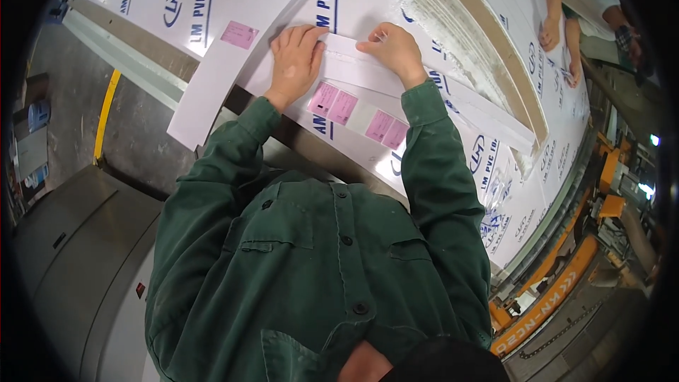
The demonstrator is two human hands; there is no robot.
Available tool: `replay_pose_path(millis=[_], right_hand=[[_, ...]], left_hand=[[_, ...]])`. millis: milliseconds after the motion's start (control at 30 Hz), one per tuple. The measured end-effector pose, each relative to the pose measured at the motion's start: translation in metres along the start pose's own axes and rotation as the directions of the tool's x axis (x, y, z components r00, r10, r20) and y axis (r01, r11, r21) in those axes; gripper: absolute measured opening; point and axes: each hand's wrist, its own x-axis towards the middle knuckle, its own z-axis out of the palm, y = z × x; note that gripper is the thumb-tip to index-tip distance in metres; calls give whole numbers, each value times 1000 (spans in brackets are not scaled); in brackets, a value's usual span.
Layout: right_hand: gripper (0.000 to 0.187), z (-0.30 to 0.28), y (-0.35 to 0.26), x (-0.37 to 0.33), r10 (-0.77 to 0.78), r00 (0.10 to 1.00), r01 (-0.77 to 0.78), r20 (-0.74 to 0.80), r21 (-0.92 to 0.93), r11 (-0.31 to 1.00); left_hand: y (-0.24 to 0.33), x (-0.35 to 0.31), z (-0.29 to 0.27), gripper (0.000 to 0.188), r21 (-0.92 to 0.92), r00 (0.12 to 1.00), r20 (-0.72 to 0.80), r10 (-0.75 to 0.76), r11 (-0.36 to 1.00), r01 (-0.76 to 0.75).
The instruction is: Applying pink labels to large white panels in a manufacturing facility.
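A long white strip (364,74) lies across the printed white foam boards in front of me. My left hand (293,60) rests over its left end, fingers stretched out and lying flat. Near the strip's upper edge is my right hand (396,49), thumb and fingertips pinched together. Something small and clear may be between those fingertips, but I cannot make it out. Just below the strip are pink labels (332,102) on a pale backing, and a second pair of pink labels (387,129). Another pink label (239,35) is on a white curved panel (205,92) to the left.
Several white and brown strips (467,49) lie at the upper right, near crumpled clear film (498,198). Another person's hands (562,49) touch the board's far right. Orange machinery (559,297) stands at the lower right, a grey cabinet (85,240) at the lower left.
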Motion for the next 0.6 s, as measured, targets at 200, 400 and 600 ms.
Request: replay_pose_path(millis=[200, 400, 600], right_hand=[[37, -41, 96, -39, 40, 993, -30, -115, 86, 996], [39, -80, 180, -89, 353, 916, -299, -193, 262, 918], [36, -63, 205, -113, 419, 834, -220, -360, 479, 850]], left_hand=[[-6, 5, 0, 28, -42, 1000, 25, -10, 999, 11], [-6, 24, -1, 22, -20, 993, 113, -15, 1000, 17], [14, 52, 17, 15, -5, 953, 293, 74, 997, -76]])
